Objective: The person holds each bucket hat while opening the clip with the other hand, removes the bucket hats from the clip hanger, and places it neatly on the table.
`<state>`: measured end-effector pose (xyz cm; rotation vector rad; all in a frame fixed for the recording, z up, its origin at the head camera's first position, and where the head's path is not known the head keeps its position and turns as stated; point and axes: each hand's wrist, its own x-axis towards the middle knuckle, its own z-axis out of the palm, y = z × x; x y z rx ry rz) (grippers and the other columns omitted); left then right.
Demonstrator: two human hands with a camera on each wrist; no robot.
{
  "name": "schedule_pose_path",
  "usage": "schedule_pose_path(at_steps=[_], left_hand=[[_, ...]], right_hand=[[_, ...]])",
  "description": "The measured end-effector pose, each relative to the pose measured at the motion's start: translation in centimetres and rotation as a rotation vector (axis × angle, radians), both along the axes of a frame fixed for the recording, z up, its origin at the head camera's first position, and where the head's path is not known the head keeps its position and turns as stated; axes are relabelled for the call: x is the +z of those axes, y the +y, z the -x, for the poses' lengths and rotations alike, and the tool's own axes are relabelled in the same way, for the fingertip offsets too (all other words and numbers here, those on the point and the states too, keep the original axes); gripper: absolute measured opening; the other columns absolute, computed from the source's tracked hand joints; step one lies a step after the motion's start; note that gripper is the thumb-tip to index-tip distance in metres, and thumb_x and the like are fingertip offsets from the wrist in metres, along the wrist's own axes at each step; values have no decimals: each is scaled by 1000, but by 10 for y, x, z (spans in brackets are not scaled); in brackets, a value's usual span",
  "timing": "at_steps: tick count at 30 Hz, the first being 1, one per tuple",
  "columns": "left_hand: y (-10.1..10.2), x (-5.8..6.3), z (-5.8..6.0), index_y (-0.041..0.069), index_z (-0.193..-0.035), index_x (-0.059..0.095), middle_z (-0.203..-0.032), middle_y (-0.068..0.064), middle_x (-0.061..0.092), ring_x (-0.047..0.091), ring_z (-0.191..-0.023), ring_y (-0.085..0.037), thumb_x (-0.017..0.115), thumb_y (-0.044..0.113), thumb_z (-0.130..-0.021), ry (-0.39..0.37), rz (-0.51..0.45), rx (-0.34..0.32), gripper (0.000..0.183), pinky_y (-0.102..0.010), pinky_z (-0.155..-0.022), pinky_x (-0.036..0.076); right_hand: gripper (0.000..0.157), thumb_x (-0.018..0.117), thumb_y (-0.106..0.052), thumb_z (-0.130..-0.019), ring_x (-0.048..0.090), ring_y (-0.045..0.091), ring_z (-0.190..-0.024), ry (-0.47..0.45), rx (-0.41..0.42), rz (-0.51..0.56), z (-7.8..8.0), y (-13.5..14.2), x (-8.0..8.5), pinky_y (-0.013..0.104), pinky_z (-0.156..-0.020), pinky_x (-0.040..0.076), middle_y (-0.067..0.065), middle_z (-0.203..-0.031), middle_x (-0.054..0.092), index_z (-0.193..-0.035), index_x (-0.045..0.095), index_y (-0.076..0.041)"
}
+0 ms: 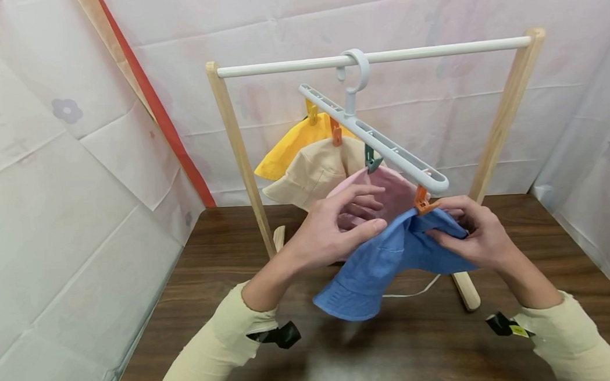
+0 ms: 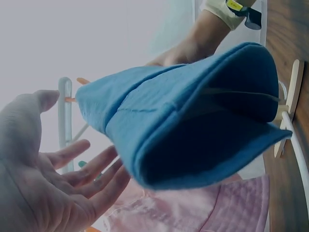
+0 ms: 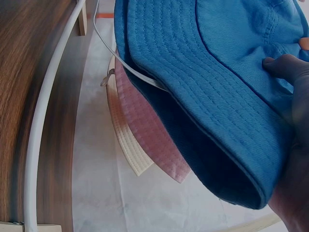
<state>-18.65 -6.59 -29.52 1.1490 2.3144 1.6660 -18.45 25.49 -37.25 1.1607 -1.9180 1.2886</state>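
A blue bucket hat [image 1: 363,280] hangs at the near end of a pale grey clip hanger [image 1: 386,147], under an orange clip [image 1: 422,199]. My right hand [image 1: 477,232] pinches the hat's crown just right of that clip, thumb on the near side. My left hand [image 1: 330,227] is at the hat's left side, fingers loosely spread between it and a pink hat [image 1: 396,188]. In the left wrist view, the left fingertips [image 2: 116,176] are right at the blue cloth. A white cord [image 3: 128,67] trails from the blue hat's brim in the right wrist view.
A dark green clip [image 1: 372,160] holds the pink hat. Behind it hang a beige hat [image 1: 306,176] and a yellow hat [image 1: 294,144]. The hanger hooks over the white bar [image 1: 443,50] of a wooden rack [image 1: 505,114] on a dark wooden table [image 1: 224,242].
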Motion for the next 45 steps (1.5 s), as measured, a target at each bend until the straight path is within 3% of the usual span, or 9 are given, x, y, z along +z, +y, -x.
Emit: schedule_pose_path(at_steps=[4, 13, 20, 25, 33, 38, 45], left_hand=[[4, 1, -2, 9, -154, 64, -147, -16, 70, 80, -120, -20, 75, 25, -104, -18, -5, 35, 53, -40, -107, 67], [12, 6, -10, 11, -152, 67, -162, -11, 58, 78, -125, -23, 81, 23, -102, -56, -27, 92, 53, -47, -110, 66], [19, 9, -12, 6, -148, 70, -152, -15, 65, 80, -121, -30, 83, 18, -100, -56, -95, 100, 51, -47, -106, 68], [26, 11, -14, 5, -144, 71, -136, -18, 77, 82, -117, -23, 86, 18, -99, -39, -127, 93, 49, -35, -101, 69], [34, 11, -15, 15, -142, 74, -128, -6, 82, 82, -102, -5, 89, 27, -97, -10, -83, 136, 49, -27, -93, 69], [40, 9, -14, 13, -146, 70, -131, -8, 82, 81, -108, -6, 88, 24, -98, -28, -86, 95, 52, -23, -93, 67], [48, 7, -13, 9, -145, 69, -133, -11, 82, 80, -112, -8, 86, 20, -99, -53, -98, 72, 50, -21, -95, 66]], right_hand=[[59, 81, -31, -104, 74, -8, -95, 0, 20, 8, 1, 0, 0, 7, -82, 56, -17, -133, 80, -129, 63, 19], [59, 80, -30, -105, 74, -8, -97, -2, 33, -5, 2, 0, 1, 7, -85, 56, -17, -136, 79, -131, 61, 20], [56, 81, -26, -104, 75, -7, -94, -26, 48, 3, 3, 1, 0, 7, -83, 57, -15, -135, 80, -132, 62, 19], [56, 82, -25, -104, 76, -7, -98, -30, 54, 3, 3, 2, 0, 7, -87, 59, -14, -138, 79, -131, 62, 20], [57, 80, -26, -105, 77, -7, -104, -19, 46, 1, 4, 2, -1, 7, -89, 58, -15, -137, 79, -132, 61, 20], [60, 78, -31, -106, 76, -9, -106, -17, 15, -20, 4, 3, -1, 6, -89, 58, -18, -139, 77, -132, 60, 20], [58, 79, -26, -106, 77, -6, -112, -12, 51, -4, 5, 1, -2, 7, -94, 57, -13, -143, 76, -133, 60, 22]])
